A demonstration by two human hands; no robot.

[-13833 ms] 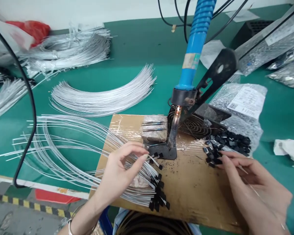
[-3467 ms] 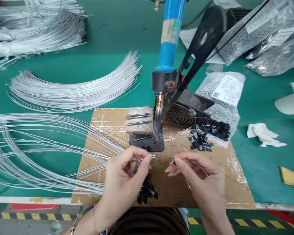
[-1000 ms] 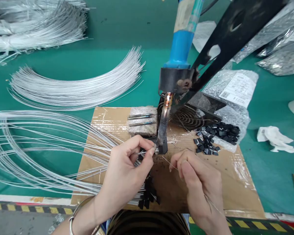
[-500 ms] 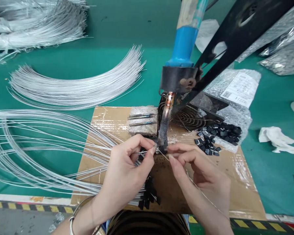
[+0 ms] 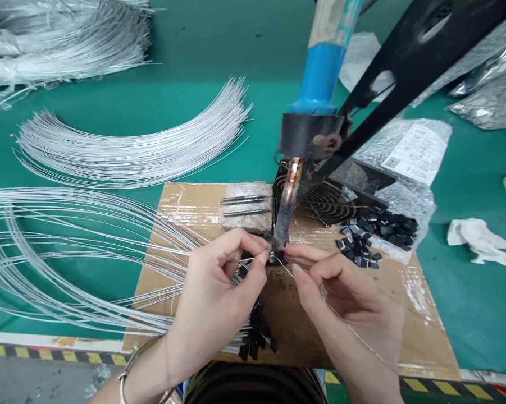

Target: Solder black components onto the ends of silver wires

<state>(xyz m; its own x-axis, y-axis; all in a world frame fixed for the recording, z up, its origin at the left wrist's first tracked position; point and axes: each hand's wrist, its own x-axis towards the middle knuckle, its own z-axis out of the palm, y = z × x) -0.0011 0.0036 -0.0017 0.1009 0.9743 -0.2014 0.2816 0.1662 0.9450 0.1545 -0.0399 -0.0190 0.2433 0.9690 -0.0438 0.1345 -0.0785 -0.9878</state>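
Directly under the tip of a blue-handled soldering iron (image 5: pixel 289 205), my left hand (image 5: pixel 225 286) pinches the end of a thin white wire (image 5: pixel 245 260). My right hand (image 5: pixel 347 303) is closed on a thin strand of solder wire (image 5: pixel 287 270), which runs from the iron's tip through the fingers and along the palm. The iron tip meets a small dark block (image 5: pixel 278 255) between the hands; fingers partly hide the joint. Below my left hand lie several wires with black connectors (image 5: pixel 256 336) at their ends.
A cardboard sheet (image 5: pixel 404 320) covers the work spot. Loose black connectors (image 5: pixel 377 230) lie at right on a plastic bag (image 5: pixel 416 168). A bundle of white wires (image 5: pixel 135 154) curves at left. The iron's black bracket (image 5: pixel 387 84) slants overhead. A pad (image 5: pixel 246 221) carries metal rods.
My right hand has turned slightly, its thumb and fingers shifting along the solder wire. My left hand stays almost still at the iron tip.
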